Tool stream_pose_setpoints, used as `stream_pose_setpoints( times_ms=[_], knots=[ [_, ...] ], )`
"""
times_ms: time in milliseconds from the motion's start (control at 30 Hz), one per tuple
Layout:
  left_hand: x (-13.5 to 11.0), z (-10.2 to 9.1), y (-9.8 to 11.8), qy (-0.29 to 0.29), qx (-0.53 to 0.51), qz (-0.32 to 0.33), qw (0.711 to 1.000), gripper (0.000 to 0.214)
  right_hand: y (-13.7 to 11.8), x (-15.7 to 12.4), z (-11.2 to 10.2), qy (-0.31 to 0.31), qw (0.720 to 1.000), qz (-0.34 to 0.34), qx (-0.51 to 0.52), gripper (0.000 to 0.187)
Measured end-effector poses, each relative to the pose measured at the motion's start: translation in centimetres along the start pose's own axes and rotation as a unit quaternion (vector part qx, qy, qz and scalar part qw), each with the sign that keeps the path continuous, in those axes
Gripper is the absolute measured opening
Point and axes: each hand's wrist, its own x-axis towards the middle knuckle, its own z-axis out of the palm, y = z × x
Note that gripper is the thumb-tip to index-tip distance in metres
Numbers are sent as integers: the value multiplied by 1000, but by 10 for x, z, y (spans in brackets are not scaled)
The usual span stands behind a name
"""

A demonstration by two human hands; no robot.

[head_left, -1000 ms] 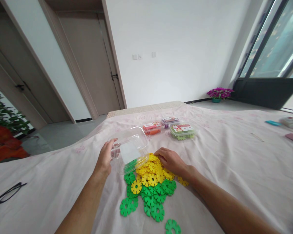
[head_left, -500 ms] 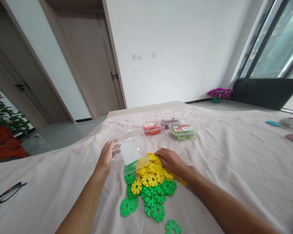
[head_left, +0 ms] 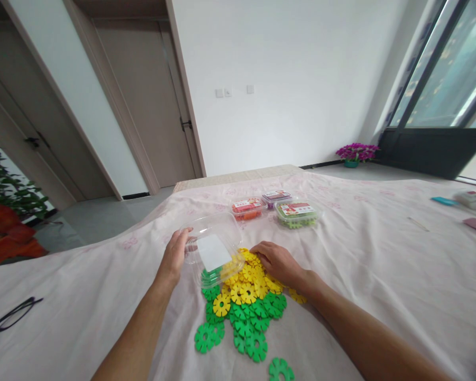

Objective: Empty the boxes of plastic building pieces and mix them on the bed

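L hand point(head_left: 175, 256) grips clear tub point(head_left: 214, 253) by left side, overlapping left of yellow discs point(head_left: 249, 278). R hand point(head_left: 281, 263) at their far right; can't tell if pinching any. Prob. best: tub steady, touch light, discs don't slide.

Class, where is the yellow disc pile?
In the head view, the yellow disc pile lies at lower centre, mostly beyond the green discs, between the clear container and the right hand.
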Motion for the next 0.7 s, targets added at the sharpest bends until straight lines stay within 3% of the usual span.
stream_pose_setpoints(
  times_ms=[700],
  knots=[
    [0, 3, -8, 3, 38, 31, 999, 48, 3, 1, 6, 0, 1000, 6, -13, 33]
  ],
)
